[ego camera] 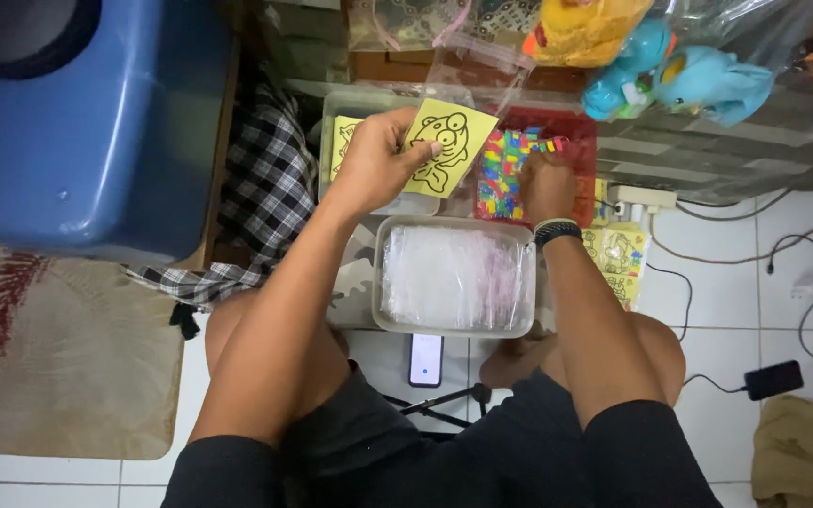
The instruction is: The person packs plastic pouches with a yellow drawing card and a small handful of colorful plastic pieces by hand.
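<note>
My left hand (376,162) holds a yellow card (449,143) with a black cartoon drawing, pinched at its lower left edge, above a grey tray (331,118) that holds more yellow cards. My right hand (546,183) reaches down into a red tray (583,127) full of small multicoloured pieces (505,169); its fingers are buried among them, and I cannot tell whether they grip any. A dark band sits on that wrist. In front of both trays stands a clear container (454,277) of transparent plastic bags.
A blue plastic tub (77,122) stands at the left, a checked cloth (261,202) beside it. A phone (425,359) on a small tripod lies between my knees. Bagged toys (670,66) hang at the top right. A power strip (642,198) and cables cross the white tiles at right.
</note>
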